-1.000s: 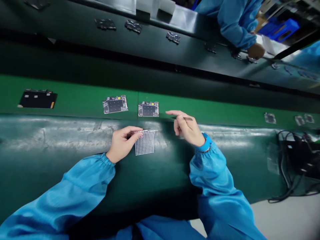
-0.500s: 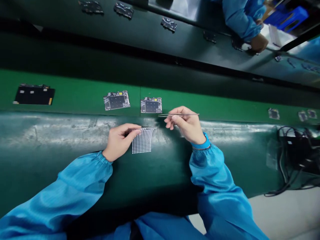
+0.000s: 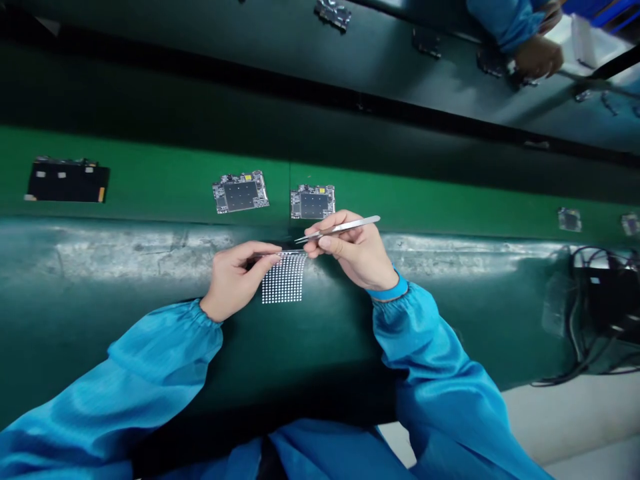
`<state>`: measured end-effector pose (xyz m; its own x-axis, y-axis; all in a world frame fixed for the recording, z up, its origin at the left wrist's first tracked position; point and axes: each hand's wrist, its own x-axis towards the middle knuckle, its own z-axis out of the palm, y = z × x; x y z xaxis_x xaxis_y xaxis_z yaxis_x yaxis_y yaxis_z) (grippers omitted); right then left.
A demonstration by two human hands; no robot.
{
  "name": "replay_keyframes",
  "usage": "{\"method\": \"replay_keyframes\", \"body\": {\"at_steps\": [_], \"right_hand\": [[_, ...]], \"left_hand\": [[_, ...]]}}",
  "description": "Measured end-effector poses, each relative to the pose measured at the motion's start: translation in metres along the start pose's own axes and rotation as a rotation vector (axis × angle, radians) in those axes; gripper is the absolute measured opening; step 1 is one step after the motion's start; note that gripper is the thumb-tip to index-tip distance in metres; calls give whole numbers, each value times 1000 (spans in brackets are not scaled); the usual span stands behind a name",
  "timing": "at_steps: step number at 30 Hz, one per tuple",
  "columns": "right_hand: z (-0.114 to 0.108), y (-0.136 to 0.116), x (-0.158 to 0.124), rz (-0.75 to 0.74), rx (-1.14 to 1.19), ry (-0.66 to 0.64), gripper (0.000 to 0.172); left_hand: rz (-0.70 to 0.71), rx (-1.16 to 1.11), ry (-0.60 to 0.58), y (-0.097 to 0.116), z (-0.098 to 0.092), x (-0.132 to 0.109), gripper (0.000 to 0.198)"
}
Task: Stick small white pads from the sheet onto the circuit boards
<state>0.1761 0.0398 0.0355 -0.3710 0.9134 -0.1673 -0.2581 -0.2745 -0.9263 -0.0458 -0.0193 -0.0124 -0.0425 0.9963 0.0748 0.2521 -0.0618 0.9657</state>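
Two silver-and-black circuit boards (image 3: 240,192) and a flat black rectangular board (image 3: 67,181) lie on a green belt (image 3: 160,167) along the bench's far edge. A tangle of black cables (image 3: 595,313) sits near the right edge, and a co-worker's blue-sleeved hand (image 3: 539,57) shows in the top right corner.

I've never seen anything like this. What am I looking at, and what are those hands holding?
This picture comes from a camera worn on a person's head, looking down at their own hands in shiny blue sleeves. The left hand pinches a thin silver sheet of tiny dots. The right hand holds slim metal tweezers. Just beyond them, small rectangular circuit boards lie on a bright green belt. At the top right, another person's hand is working across the way.
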Motion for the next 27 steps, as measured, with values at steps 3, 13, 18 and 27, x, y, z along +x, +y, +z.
{"method": "replay_keyframes", "body": {"at_steps": [3, 13, 18, 27], "right_hand": [[3, 0, -3, -62, -116, 39, 23], [13, 4, -2, -97, -220, 103, 29], [13, 5, -2, -72, -231, 86, 28], [11, 5, -3, -46, -253, 85, 28]], "left_hand": [[2, 11, 9, 0, 0, 0, 11], [15, 34, 2, 0, -1, 0, 11], [16, 42, -5, 1, -1, 0, 11], [7, 63, -7, 1, -1, -1, 13]]}}
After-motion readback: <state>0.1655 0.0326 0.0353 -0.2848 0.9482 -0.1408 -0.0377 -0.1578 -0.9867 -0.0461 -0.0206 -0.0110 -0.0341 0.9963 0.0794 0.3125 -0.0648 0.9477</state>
